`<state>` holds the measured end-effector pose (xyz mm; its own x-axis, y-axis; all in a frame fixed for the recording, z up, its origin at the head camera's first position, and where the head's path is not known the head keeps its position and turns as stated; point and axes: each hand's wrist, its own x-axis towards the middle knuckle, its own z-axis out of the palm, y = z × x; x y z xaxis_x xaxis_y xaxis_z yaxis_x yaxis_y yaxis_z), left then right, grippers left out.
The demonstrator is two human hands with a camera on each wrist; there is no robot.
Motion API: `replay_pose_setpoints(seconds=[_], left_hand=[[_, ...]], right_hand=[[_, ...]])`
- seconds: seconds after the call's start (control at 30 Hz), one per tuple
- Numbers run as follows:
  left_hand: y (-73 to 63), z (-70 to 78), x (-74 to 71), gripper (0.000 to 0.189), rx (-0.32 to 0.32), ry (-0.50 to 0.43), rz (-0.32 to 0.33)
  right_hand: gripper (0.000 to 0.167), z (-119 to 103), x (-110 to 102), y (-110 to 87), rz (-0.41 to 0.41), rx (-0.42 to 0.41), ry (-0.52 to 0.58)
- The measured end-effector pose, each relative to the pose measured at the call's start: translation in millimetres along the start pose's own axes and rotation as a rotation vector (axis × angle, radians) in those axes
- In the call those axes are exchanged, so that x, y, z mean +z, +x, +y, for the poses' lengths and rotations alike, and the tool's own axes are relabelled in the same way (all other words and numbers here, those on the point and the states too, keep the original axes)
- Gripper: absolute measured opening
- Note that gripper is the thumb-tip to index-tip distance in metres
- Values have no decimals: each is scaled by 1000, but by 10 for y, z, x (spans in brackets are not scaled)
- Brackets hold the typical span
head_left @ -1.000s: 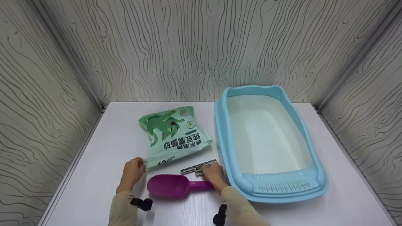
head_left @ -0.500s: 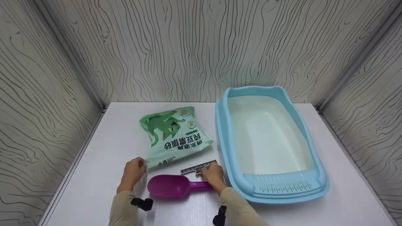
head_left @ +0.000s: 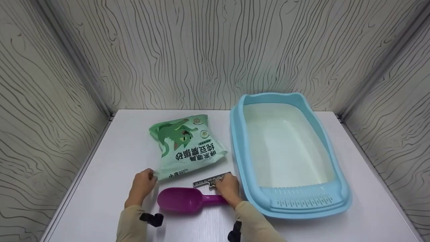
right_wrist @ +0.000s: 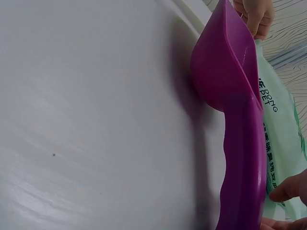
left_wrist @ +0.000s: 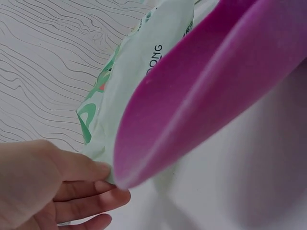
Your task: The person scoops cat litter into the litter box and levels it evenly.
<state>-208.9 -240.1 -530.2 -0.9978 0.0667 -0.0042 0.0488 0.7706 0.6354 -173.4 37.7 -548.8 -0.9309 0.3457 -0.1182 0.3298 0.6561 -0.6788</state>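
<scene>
A green bag of cat litter (head_left: pixel 188 144), printed with a green cat, lies flat on the table. My left hand (head_left: pixel 142 185) pinches its near left corner between thumb and fingers. In the left wrist view, the thumb (left_wrist: pixel 91 167) presses the bag's edge. My right hand (head_left: pixel 229 188) holds a flat strip (head_left: pixel 206 180) with black-and-white, ruler-like marks at its right part; the fingers hide some of it. The right wrist view does not show this strip. Between the hands lies a purple scoop (head_left: pixel 181 200), its handle (head_left: pixel 214 199) running partly under the right hand.
A light-blue litter box (head_left: pixel 239 148) with a pale inside stands right of the bag, close to my right hand. The white table (head_left: pixel 124 141) is bounded by wood-grain-patterned walls (head_left: pixel 181 53) at the back and both sides.
</scene>
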Motion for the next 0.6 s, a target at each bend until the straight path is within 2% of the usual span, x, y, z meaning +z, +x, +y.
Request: replay_pose_setpoints(seconds=[0.27,0.6], left_hand=[[16,106,-24,17,1,-26,-7],[43,216,17,11,37,-14,22]], right_hand=[[19,-39,-9,5,55,-53,-39],[19,-61,-8,-4,43,-61,-15]])
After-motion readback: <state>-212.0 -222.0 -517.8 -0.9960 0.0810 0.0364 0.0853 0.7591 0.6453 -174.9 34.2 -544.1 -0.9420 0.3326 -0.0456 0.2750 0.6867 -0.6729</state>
